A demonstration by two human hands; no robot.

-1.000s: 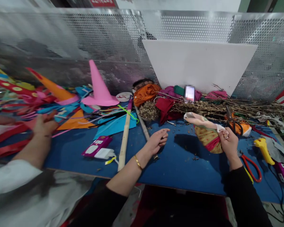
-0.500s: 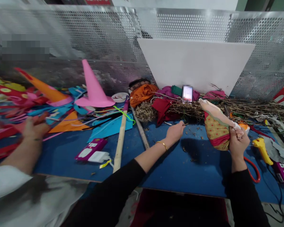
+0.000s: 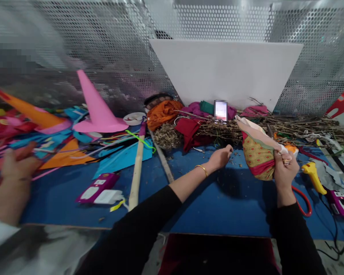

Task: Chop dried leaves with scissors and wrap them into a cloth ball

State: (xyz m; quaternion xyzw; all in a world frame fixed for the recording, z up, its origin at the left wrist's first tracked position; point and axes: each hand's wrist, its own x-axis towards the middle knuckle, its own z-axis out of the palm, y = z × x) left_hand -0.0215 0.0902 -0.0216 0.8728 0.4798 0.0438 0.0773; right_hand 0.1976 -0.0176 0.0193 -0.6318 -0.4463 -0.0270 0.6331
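Note:
A yellow patterned fabric piece with a crimson band and pale lining (image 3: pixel 257 156), shaped like a small bag, hangs above the blue table. My right hand (image 3: pixel 286 172) grips it by its bunched right end. To its left, my left hand (image 3: pixel 221 157), with a gold bangle at the wrist, hovers with fingers curled together near the fabric's left side, apart from it. Whether anything tiny is between those fingers I cannot make out. Behind both hands lies a heap of dry twigs (image 3: pixel 218 133). A dark red cloth (image 3: pixel 188 131) rests on the heap's left part.
A lit phone (image 3: pixel 220 110) leans before a white board (image 3: pixel 229 72). Right: yellow glue gun (image 3: pixel 313 177), red-handled tool (image 3: pixel 305 204). Left: bamboo stick (image 3: pixel 137 172), purple extension socket (image 3: pixel 99 188), pink cone hat (image 3: pixel 96 103), and a co-worker's hand (image 3: pixel 15 183) over coloured strips.
My left hand has moved right, closer to the fabric piece. My right hand keeps its grip on it. The whole view has turned slightly to the right.

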